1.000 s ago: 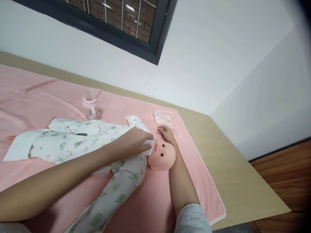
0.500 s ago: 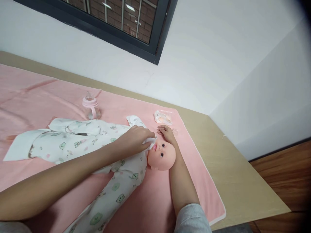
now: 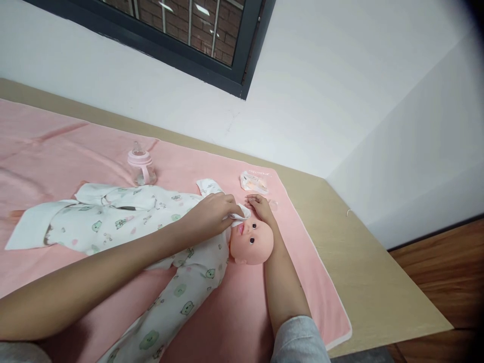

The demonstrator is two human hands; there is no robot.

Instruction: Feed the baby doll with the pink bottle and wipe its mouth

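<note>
A baby doll (image 3: 252, 252) with a bald head lies on its back, wearing a white suit (image 3: 117, 222) printed with green animals. My left hand (image 3: 215, 214) pinches a folded white cloth or wipe (image 3: 242, 214) against the doll's cheek, beside its mouth. Past the top of the doll's head, my right forearm lies alongside it. My right hand (image 3: 259, 205) rests by the far side of the head, fingers loosely extended and holding nothing visible. Just beyond those fingers is a small clear plastic packet (image 3: 253, 182).
A baby bottle (image 3: 141, 164) with a pink collar and handle stands behind the doll. Everything lies on a pink blanket (image 3: 302, 272) spread over a wooden table (image 3: 363, 277). A small clear item (image 3: 273, 204) sits near my right wrist. A wall and window border the far side.
My left hand has shifted the white cloth slightly away from the mouth, across the doll's cheek toward my right hand. The doll and my right hand stay in place.
</note>
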